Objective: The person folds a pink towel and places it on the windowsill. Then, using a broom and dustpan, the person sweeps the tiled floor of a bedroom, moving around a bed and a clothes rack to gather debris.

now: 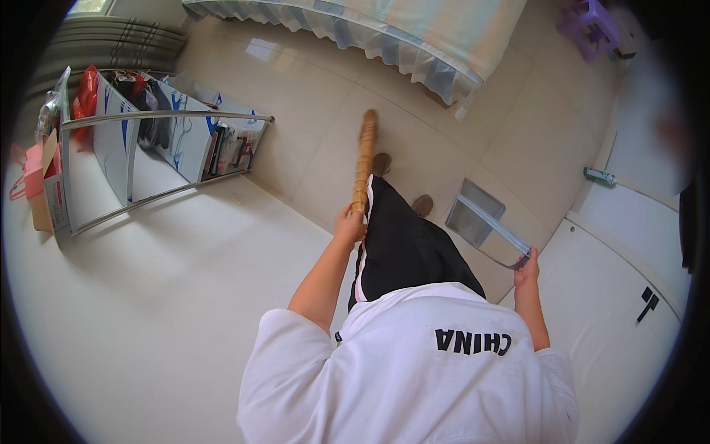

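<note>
My left hand grips the near end of a long brown rod with bands around it. The rod points away from me, beside the left leg of my black trousers, and its far end is blurred. Out to the right, my right hand holds one end of what looks like a clear plastic bag with grey edging. A pale strip runs along that bag, and floor tiles show through part of it. The bag hangs above the floor; its exact kind is hard to tell.
A metal-framed shelf rack with bags and boxes stands left, by a white wall. A bed with a frilled cover is ahead. A purple plastic stool stands far right. On the right are a white door and a green-and-white tube.
</note>
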`<move>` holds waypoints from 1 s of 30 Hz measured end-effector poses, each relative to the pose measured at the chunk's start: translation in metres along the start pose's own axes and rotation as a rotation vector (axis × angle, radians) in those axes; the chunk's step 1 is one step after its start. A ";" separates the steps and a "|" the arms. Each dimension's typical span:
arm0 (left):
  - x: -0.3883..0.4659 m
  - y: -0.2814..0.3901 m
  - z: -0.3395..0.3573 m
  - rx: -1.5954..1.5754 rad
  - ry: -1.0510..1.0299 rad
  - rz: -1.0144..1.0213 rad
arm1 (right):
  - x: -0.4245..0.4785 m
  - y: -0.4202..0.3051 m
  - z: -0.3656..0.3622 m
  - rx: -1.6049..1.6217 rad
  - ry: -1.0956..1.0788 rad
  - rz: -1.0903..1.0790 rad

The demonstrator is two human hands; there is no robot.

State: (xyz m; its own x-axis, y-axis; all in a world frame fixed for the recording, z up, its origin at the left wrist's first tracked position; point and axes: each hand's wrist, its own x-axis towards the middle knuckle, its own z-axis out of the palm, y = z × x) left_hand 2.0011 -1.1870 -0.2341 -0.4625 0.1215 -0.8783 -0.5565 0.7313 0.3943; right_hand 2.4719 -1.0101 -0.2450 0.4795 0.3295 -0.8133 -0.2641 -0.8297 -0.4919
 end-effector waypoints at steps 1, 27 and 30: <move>0.003 -0.004 -0.014 -0.069 0.042 0.000 | -0.002 -0.001 0.007 -0.006 0.002 -0.006; 0.111 0.160 0.011 -0.187 -0.169 -0.122 | -0.132 -0.038 0.085 0.146 0.129 -0.156; 0.109 0.156 0.049 -0.064 -0.309 -0.036 | -0.133 -0.030 0.081 0.182 0.183 -0.138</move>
State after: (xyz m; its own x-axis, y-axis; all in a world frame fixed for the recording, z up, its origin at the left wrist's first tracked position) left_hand 1.8971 -1.0266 -0.2815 -0.2156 0.3011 -0.9289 -0.6154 0.6967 0.3687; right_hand 2.3481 -0.9923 -0.1470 0.6602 0.3330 -0.6732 -0.3236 -0.6828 -0.6551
